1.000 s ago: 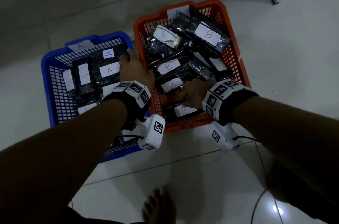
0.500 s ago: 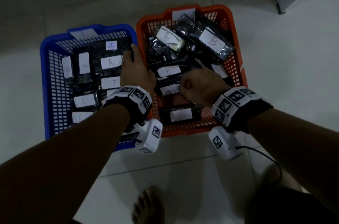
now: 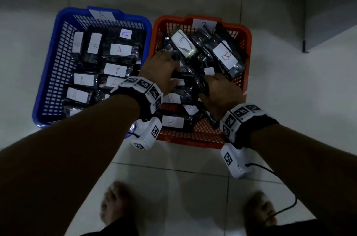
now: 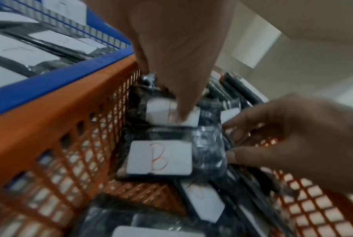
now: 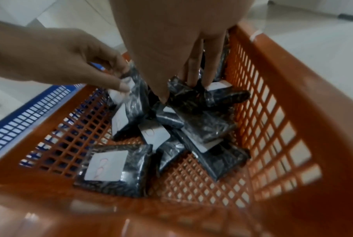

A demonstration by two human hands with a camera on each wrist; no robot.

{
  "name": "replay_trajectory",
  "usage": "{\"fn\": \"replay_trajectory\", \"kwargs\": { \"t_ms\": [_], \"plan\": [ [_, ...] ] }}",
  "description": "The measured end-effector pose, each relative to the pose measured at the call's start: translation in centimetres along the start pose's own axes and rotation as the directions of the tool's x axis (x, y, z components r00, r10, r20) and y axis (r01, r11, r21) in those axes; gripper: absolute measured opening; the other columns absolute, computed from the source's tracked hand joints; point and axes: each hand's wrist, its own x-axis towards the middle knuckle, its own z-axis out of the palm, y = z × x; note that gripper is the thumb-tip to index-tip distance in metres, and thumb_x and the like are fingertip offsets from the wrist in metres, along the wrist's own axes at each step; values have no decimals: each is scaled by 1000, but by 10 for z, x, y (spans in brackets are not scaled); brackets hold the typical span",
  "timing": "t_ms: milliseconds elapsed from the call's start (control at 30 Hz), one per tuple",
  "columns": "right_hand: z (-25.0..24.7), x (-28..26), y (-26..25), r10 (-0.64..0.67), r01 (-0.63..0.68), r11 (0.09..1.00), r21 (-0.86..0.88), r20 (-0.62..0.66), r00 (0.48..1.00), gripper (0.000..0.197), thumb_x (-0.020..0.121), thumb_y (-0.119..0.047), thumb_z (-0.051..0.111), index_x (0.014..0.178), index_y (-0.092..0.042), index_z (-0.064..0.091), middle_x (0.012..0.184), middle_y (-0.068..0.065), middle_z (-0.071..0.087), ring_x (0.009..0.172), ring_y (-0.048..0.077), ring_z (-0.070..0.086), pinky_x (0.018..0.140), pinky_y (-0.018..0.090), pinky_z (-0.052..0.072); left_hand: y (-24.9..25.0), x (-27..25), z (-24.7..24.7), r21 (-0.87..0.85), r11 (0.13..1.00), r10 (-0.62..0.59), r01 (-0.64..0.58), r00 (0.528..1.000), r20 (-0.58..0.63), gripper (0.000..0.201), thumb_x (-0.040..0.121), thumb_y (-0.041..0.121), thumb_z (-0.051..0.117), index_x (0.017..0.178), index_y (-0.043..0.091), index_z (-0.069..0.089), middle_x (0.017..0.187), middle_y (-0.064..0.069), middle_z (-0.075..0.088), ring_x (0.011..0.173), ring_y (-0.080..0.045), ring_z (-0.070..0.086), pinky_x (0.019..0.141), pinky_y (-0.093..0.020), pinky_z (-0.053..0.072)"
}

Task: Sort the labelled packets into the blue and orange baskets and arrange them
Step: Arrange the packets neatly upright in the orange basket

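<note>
A blue basket [image 3: 46, 73] on the left holds several black packets with white "A" labels [image 3: 120, 50]. To its right, an orange basket [image 3: 248, 46] holds a loose pile of black "B" packets [image 3: 225, 56]. Both hands are down in the orange basket. My left hand [image 3: 168, 67] pinches a labelled packet [image 4: 161, 110] near the left wall [image 4: 60, 128], thumb on its label. In the middle of the pile, my right hand [image 3: 210, 85] grips a black packet [image 5: 183, 94] between thumb and fingers. A flat "B" packet [image 3: 172, 121] lies at the near end.
The baskets stand side by side on a pale tiled floor [image 3: 289, 90]. My bare feet [image 3: 116, 203] are just below them. A black cable [image 3: 270, 174] trails from the right wrist camera. A grey cabinet [image 3: 328, 3] stands at the far right.
My left hand has left the blue basket's right side and gone into the orange basket. My right hand has dropped from a raised fist into the pile and taken hold of a packet.
</note>
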Motion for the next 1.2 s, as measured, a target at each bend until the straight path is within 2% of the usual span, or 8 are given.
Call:
{"fn": "replay_trajectory", "kwargs": {
  "t_ms": [167,267,400,533,667,833,967,1200],
  "plan": [
    [-18,-1,3,-24,29,994,109,-43,999,25,88,-31,50,102,-15,63,96,8,67,87,29,65,69,32,53,9,-8,-7,-264,960,-104,97,994,-15,29,85,38,66,104,18,56,104,-3,63,95,-21,59,72,-26,43],
    [-42,-6,6,-59,78,983,166,-116,991,31,89,-31,49,114,-20,64,100,8,70,92,28,64,75,33,53,17,-10,-24,-324,921,-250,218,966,-61,32,86,34,66,111,16,58,104,-3,67,95,-21,62,73,-24,41],
    [-65,0,11,-11,115,958,263,-366,930,30,91,-31,51,118,-24,63,104,3,70,94,25,64,73,28,46,17,2,-30,-297,904,-344,307,936,-79,36,87,38,64,118,19,60,106,-5,67,98,-26,62,73,-27,45],
    [-62,20,20,-23,139,962,236,-437,899,27,92,-32,50,115,-26,63,106,0,67,98,20,61,74,30,49,21,4,-25,-216,887,-446,407,878,-176,46,82,31,70,120,13,50,122,-15,50,101,-37,57,79,-42,49],
    [-55,29,18,-78,181,971,160,-502,862,16,89,-26,56,100,-20,66,104,0,62,95,19,59,66,23,39,27,-11,-20,-195,963,-211,186,971,-116,24,84,25,64,105,17,58,108,-7,62,96,-28,60,73,-35,50],
    [-49,3,9,-294,309,951,24,-252,922,15,92,-32,51,100,-22,59,98,-1,66,86,22,63,68,31,48,37,-22,-6,-137,991,35,6,956,291,56,78,29,71,131,19,55,125,-4,57,113,-22,55,93,-35,48],
    [-27,-14,14,-272,296,939,-177,148,951,45,83,-48,61,117,-21,52,110,4,63,98,27,62,72,34,48,36,-25,11,30,999,4,-13,955,296,39,78,30,72,115,20,63,117,-2,61,106,-21,57,82,-30,49],
    [-12,-14,21,-263,267,959,-99,55,963,61,79,-36,65,132,-20,38,116,7,60,107,29,55,68,33,44,15,-26,-2,-279,946,-114,165,975,188,28,75,27,78,99,18,66,98,0,64,91,-17,60,75,-25,47]
  ]
}}
